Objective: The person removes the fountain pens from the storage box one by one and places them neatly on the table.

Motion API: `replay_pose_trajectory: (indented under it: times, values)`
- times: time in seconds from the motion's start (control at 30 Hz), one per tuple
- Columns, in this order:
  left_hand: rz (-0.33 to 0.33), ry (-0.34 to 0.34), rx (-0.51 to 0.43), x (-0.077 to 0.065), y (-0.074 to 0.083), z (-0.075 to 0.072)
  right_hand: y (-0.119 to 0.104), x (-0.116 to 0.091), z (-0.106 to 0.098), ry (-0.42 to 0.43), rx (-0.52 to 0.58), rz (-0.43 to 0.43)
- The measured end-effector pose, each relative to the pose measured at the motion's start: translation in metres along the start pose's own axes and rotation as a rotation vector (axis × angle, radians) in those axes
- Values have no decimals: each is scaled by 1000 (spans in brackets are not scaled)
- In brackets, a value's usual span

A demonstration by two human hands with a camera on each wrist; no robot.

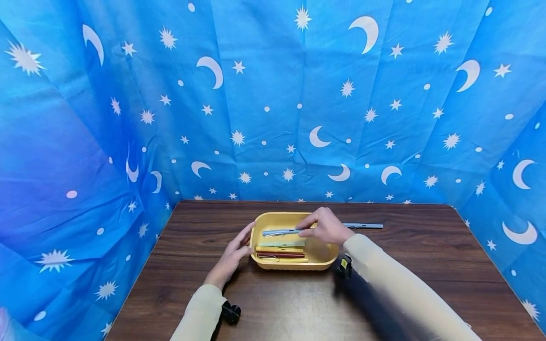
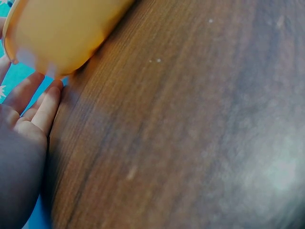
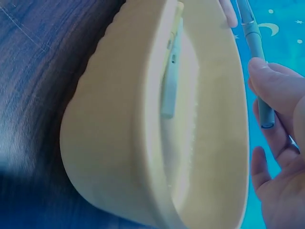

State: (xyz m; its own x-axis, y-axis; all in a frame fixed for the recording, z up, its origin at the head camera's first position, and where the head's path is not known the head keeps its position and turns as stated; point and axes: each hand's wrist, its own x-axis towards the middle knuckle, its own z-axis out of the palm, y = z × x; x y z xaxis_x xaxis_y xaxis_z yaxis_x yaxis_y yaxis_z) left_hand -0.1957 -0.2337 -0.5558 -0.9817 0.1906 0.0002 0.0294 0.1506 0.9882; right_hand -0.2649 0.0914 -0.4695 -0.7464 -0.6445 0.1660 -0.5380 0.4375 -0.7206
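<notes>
A yellow plastic basket [image 1: 315, 266] stands on the table. Against its left end lies my left hand [image 1: 232, 258], fingers and thumb spread and fairly straight along the wall and rim. Between thumb and fingers, my right hand [image 1: 326, 226] pinches a light blue pen [image 1: 279, 232] over the basket, its clip showing. The pen's grey-blue end [image 3: 267, 114] pokes out below the fingers in the right wrist view. Inside the basket, near the front wall, several pens lie side by side: a pale green pen [image 1: 290, 244], a dark red pen [image 1: 286, 255] and yellow ones.
Another blue-grey pen [image 1: 368, 226] lies on the dark wooden table [image 1: 409, 251], right of the basket and partly behind the right hand. A blue curtain [image 1: 273, 156] with white moons and stars hangs behind the table and at both sides.
</notes>
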Motion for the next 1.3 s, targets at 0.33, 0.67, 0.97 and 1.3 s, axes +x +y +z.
replay_pose_trajectory:
  times: [0.33,0.67,0.97,1.3]
  values:
    - [6,1,-7,-1,-1,0,2,-16,-23,97,-31,-13]
    - [9,-19,-10,-1,2,-1,16,-34,-50,200,3,82]
    - [-8,-12,-13,-1,2,-2,29,-53,-67,263,-35,122]
    - [-1,-15,-17,0,0,-1,58,-85,-85,308,-102,189]
